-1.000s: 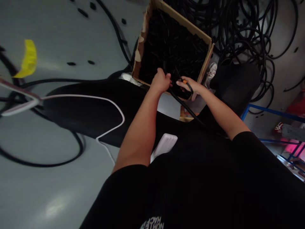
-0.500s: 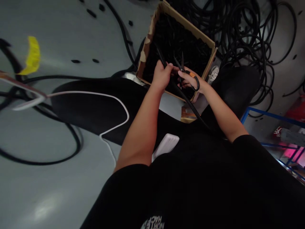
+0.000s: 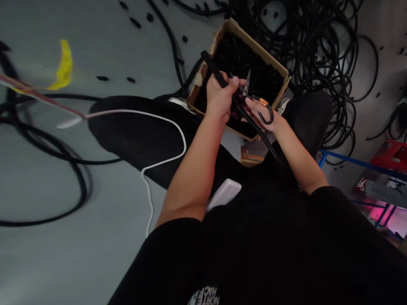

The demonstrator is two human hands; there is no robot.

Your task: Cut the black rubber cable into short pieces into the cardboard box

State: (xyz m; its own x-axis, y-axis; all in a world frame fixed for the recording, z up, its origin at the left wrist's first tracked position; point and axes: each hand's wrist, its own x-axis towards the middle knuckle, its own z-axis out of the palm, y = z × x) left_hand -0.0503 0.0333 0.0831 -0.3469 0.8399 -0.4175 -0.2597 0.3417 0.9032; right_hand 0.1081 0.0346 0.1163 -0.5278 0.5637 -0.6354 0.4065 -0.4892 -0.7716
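My left hand [image 3: 219,95] is closed around a black hose [image 3: 259,132], which runs from the box edge down toward my lap. Its upper end sticks out beyond my fist. My right hand [image 3: 262,113] grips scissors [image 3: 245,94] with black handles and an orange spot at the pivot side. The blades are spread and lie close to the hose beside my left thumb; whether they touch it I cannot tell. Below both hands stands a cardboard box [image 3: 259,39] filled with short black pieces [image 3: 267,72].
Tangled black hose coils [image 3: 330,55] cover the floor at upper right. More hose [image 3: 83,186] loops at left. A white cable [image 3: 159,117] crosses my leg near a white power bank [image 3: 225,192]. A yellow strip [image 3: 65,65] hangs at left; a blue frame [image 3: 349,159] stands right.
The hose has slid up through my left hand, so more of its end shows past my fist. Both hands have shifted slightly right and down in view, as has the scene around the box.
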